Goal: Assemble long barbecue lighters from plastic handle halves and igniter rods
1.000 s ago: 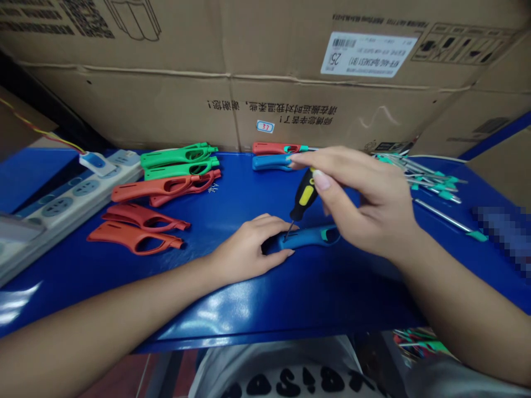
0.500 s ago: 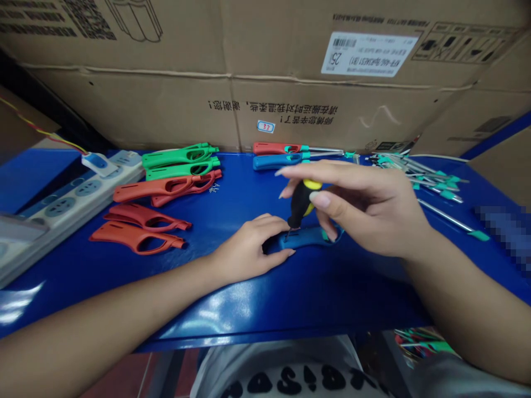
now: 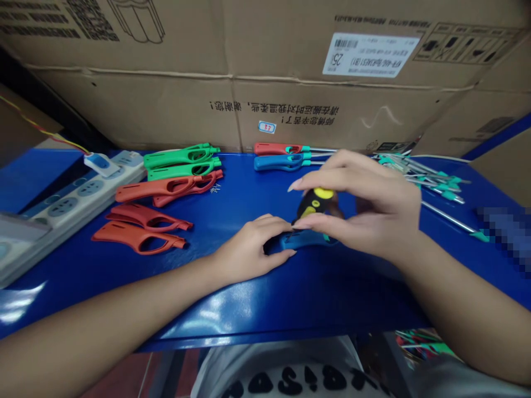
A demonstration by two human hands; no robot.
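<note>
A blue lighter body [image 3: 305,239] lies flat on the blue table in front of me. My left hand [image 3: 253,247] grips its left end between thumb and fingers. Above it, my right hand [image 3: 365,204] holds a short black and yellow screwdriver [image 3: 312,205] by the handle, fingers wrapped around it. The handle tilts, and its lower end is at the lighter body's left part; the tip is hard to make out behind my thumb. My right hand covers the lighter body's right end.
Green [image 3: 178,160] and orange-red [image 3: 141,235] handle shells lie left, beside tiny screws [image 3: 215,188] and a white power strip [image 3: 62,207]. Red [image 3: 276,148] and blue [image 3: 274,162] long-necked lighters lie at the back. Metal tubes [image 3: 440,179] are piled right. A cardboard box [image 3: 166,110] stands behind.
My right hand has shifted slightly right and turned, tilting the screwdriver handle to the right. The left hand and the lighter body have stayed in place.
</note>
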